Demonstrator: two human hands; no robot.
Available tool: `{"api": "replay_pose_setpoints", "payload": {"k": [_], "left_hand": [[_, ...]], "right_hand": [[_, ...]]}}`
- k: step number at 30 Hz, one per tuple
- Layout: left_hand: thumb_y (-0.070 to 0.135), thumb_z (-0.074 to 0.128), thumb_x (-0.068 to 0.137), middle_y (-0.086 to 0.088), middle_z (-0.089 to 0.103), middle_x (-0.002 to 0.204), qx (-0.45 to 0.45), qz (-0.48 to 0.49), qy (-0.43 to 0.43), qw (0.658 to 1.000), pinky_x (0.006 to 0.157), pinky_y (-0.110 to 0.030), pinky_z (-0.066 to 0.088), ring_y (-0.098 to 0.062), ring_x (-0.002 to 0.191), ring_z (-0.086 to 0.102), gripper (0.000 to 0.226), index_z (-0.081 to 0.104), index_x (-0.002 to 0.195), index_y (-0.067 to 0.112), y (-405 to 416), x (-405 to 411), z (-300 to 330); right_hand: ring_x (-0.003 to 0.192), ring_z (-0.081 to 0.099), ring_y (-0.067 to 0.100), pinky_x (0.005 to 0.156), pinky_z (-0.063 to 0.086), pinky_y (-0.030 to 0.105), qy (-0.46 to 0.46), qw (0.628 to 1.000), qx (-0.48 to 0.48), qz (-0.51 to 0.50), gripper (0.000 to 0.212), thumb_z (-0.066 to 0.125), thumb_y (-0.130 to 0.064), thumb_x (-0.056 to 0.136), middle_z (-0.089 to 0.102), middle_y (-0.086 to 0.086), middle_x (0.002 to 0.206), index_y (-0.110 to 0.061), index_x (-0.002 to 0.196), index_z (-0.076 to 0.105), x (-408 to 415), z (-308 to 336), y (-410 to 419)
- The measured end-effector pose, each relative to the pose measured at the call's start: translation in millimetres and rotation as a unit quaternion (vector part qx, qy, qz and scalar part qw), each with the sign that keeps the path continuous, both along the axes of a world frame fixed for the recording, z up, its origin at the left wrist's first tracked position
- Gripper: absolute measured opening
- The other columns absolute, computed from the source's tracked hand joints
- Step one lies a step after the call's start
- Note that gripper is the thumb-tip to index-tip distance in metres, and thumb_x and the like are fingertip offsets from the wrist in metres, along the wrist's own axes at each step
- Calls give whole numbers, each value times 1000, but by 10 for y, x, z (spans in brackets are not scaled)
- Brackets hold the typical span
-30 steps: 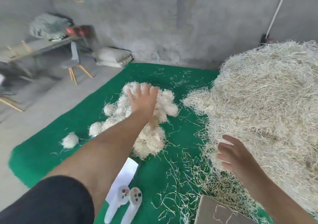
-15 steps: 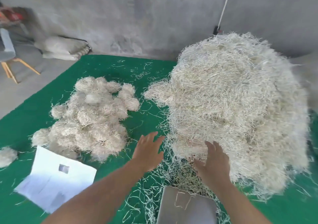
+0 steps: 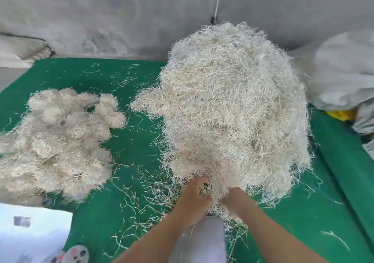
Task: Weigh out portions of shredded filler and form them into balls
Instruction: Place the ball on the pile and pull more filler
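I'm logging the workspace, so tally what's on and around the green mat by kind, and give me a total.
Loose filler heaps: 1
Piles of formed balls: 1 (the balls run together, so no ball count)
Hands: 2, left and right, both at the big heap's near edge
Metal scale trays: 1
White paper sheets: 1
Green mats: 1
Total: 7

Fingertips of both hands are buried in the filler pile (image 3: 232,105); their grip is unclear.

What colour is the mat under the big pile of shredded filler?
Green; the mat shows clearly in the head view.
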State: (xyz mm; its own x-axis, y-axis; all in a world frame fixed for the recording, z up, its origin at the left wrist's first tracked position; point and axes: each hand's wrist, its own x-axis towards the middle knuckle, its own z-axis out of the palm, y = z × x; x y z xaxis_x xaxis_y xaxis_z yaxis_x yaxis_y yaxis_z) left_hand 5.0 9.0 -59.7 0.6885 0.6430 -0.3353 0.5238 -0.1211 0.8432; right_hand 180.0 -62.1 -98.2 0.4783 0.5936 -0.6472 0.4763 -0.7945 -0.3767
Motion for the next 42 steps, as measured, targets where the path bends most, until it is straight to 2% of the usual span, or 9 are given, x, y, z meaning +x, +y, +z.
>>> {"api": "replay_pose_setpoints", "payload": {"k": [4, 6, 11, 19, 25, 29, 32, 36, 42], "left_hand": [[29, 62, 100, 0, 42, 159, -85, 99, -2, 992, 111, -35, 41, -15, 136, 49, 60, 38, 155, 30, 30, 37, 24], [28, 62, 99, 0, 47, 153, -112, 126, -5, 986, 98, -28, 42, -14, 125, 54, 59, 40, 153, 30, 48, 63, 39], [24, 61, 98, 8, 54, 141, -136, 126, -12, 983, 67, -11, 41, 8, 91, 57, 52, 45, 147, 33, 15, 50, -36], [30, 56, 105, 1, 57, 141, -180, 171, -28, 968, 98, -35, 46, -24, 121, 59, 41, 50, 145, 25, 7, 17, 43], [48, 50, 101, -10, 72, 109, -473, 104, -131, 865, 88, -31, 56, -21, 99, 70, 36, 71, 120, 27, 40, 29, 567], [21, 63, 100, -3, 67, 87, -453, 134, -114, 874, 73, -35, 59, -21, 76, 66, 8, 68, 94, 19, 136, 67, 664], [2, 48, 103, -8, 59, 91, -333, 148, -58, 929, 88, -43, 59, -22, 81, 62, 21, 54, 89, 17, 294, 64, 657], [-3, 51, 100, -13, 64, 113, -188, 138, -6, 972, 92, -43, 57, -23, 94, 62, 27, 58, 125, 6, 477, -14, 697], [-2, 55, 99, 0, 60, 85, -231, 231, -106, 939, 64, -28, 52, -12, 71, 58, 31, 59, 130, -4, 625, 121, 949]], "right_hand": [[136, 46, 33, 116, 36, 51, -83, 986, 134, -59, 40, 59, -36, 98, 41, 19, 152, -8, 126, 63, -78, -15, -16], [151, 26, 40, 124, 23, 58, -73, 975, 185, -102, 71, 69, -40, 94, 16, 14, 167, -1, 148, 42, -44, -16, 5], [116, 62, 25, 92, 58, 32, 41, 992, 114, -29, 93, 73, -9, 92, 40, 11, 158, -22, 164, 14, -205, -188, 63], [61, 50, 5, 60, 55, 32, -22, 988, 132, -71, 44, 55, -20, 102, 64, 8, 106, 5, 139, 52, -201, -133, -17], [116, 39, 13, 100, 36, 25, -142, 900, 412, 20, 22, 60, -29, 84, 44, -9, 124, -20, 104, 63, -668, 446, -196], [106, 57, 19, 87, 50, 40, -25, 890, 450, 66, 40, 56, -17, 83, 56, -5, 107, -42, 113, 58, -864, 755, -212], [129, 47, 4, 106, 43, 18, 52, 873, 482, 44, 69, 70, -28, 89, 40, -10, 137, -53, 138, 29, -776, 864, -324], [142, 28, 4, 121, 26, 28, -31, 938, 320, 130, 107, 78, -62, 79, 16, -20, 159, -32, 160, 14, -485, 863, -233], [69, 59, 8, 73, 58, 27, -180, 937, 294, 58, 71, 85, -12, 83, 63, 9, 125, -12, 144, 49, -314, 898, 54]]}}
